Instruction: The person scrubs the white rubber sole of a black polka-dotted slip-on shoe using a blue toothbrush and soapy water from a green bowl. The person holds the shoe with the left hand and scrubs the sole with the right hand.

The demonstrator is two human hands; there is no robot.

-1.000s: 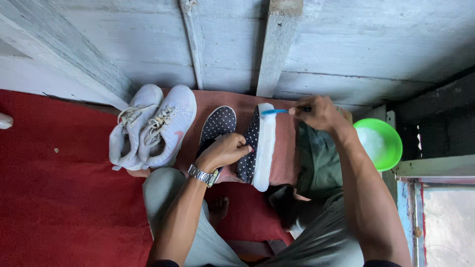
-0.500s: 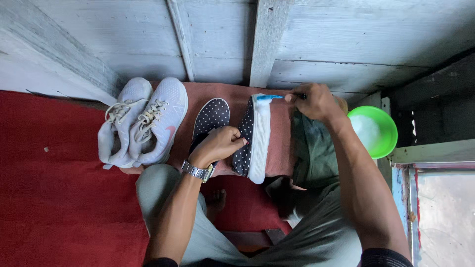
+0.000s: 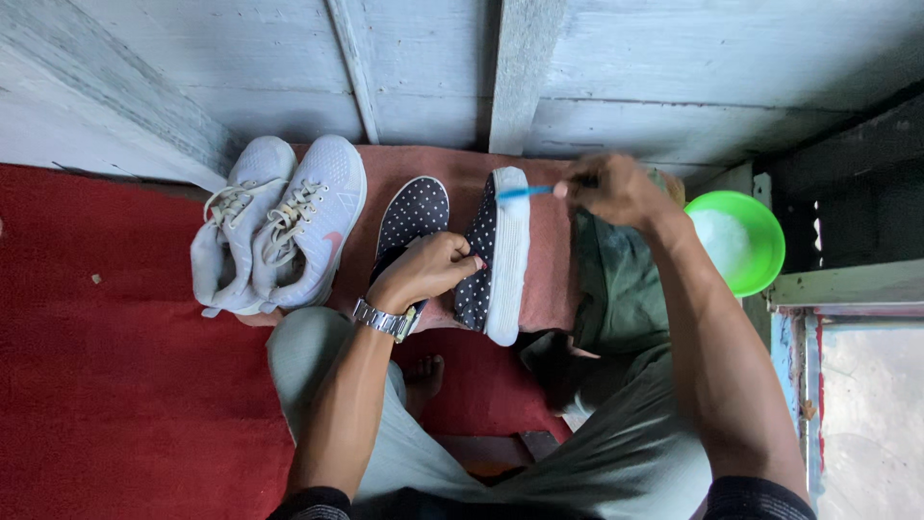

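Left hand [image 3: 428, 270] gripping a dotted slip-on shoe [image 3: 496, 255] tipped on its side on the red mat [image 3: 115, 385], right hand [image 3: 611, 188] closed around a blue toothbrush [image 3: 525, 193] touching the white sole, second dotted shoe [image 3: 412, 217] just beside, white sneakers [image 3: 279, 226] left, green bowl [image 3: 765, 236] right

Pretty tight up top: white sneakers [image 3: 279, 226] left, green bowl [image 3: 736, 241] right, plank wall [image 3: 539, 67] right behind. Red carpet [image 3: 106, 385] on the left is open.

right hand [image 3: 616, 190] brushes dotted shoe [image 3: 493, 255] held by left hand [image 3: 430, 270].
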